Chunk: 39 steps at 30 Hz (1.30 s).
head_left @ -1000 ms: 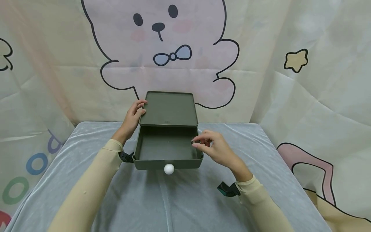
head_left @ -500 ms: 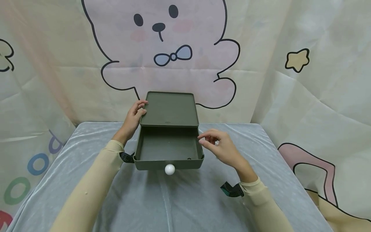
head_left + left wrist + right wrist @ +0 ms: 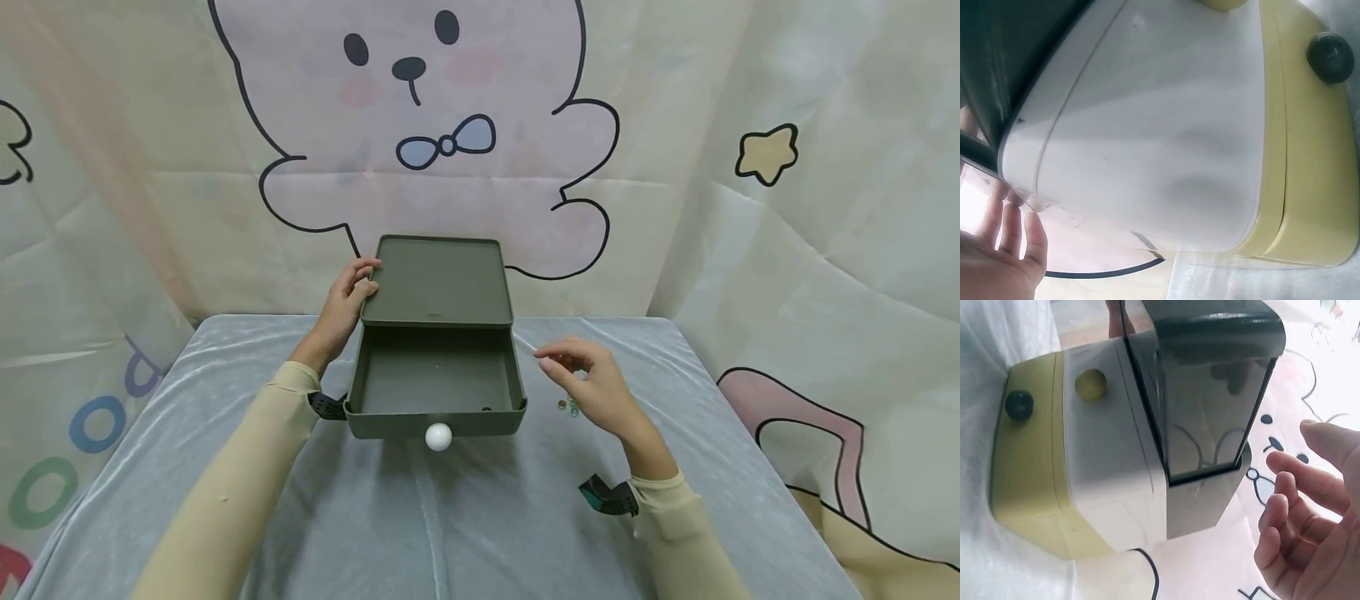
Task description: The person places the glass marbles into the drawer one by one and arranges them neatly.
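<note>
A dark green drawer box (image 3: 442, 279) stands mid-table with its drawer (image 3: 427, 379) pulled out, a white knob on its front. One tiny dark round piece (image 3: 487, 408) lies in the drawer's front right corner. My left hand (image 3: 341, 308) rests on the box's left side, thumb and fingers at the top edge. To the right of the drawer hovers my right hand (image 3: 596, 387), fingers loosely bent and thumb apart, holding nothing visible. Just beside that hand, small shiny amber and green bead-like pieces (image 3: 573, 408) seem to lie on the cloth, partly hidden by it.
Wrist views show more drawers stacked below: a white one (image 3: 1107, 450) with a yellow knob and a yellow one (image 3: 1029, 469) with a dark knob. Grey-blue cloth (image 3: 360, 517) covers the table. Printed curtains (image 3: 675, 108) hang behind and at both sides.
The right hand has released a tiny dark round piece into the drawer and drawn back to the right, uncovering small pieces on the cloth. The left hand has stayed put.
</note>
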Motion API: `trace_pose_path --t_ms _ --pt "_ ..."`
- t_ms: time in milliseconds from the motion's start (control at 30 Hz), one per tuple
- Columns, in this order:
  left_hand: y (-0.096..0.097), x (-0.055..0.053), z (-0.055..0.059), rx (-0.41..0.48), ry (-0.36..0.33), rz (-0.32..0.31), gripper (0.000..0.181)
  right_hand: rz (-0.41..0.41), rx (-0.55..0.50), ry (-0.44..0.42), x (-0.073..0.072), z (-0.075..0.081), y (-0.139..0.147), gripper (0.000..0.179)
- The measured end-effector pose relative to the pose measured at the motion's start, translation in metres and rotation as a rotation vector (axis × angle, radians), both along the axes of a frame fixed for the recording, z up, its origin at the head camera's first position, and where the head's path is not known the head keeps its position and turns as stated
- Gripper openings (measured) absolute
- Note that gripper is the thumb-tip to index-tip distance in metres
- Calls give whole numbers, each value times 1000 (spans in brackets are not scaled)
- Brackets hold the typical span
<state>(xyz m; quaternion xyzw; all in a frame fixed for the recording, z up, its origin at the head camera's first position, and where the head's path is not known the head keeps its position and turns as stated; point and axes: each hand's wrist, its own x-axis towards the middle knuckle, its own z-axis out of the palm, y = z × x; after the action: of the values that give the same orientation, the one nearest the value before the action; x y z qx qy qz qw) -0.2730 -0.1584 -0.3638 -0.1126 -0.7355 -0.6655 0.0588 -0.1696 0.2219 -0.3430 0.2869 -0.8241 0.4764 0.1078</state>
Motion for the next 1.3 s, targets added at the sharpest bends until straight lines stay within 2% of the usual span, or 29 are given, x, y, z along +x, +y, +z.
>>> trace_pose_path --t_ms 167,500,700,867,1100,1300 --pt "-1 0 0 8 6 -8 42 -26 -16 0 -1 -10 8 17" --pt "1 -1 0 6 7 -11 42 -49 -75 -78 -2 -24 24 16" --pt "0 0 0 4 1 -13 42 -80 -89 -91 -11 -33 32 17" --pt "-2 1 1 5 -3 -10 41 -127 -63 -103 -19 -41 41 18" --pt "-2 1 0 -2 2 -23 42 -211 -46 -204 -31 -52 58 23" --pt "-2 0 0 -10 1 -17 41 -243 -22 -244 -39 -64 78 28"
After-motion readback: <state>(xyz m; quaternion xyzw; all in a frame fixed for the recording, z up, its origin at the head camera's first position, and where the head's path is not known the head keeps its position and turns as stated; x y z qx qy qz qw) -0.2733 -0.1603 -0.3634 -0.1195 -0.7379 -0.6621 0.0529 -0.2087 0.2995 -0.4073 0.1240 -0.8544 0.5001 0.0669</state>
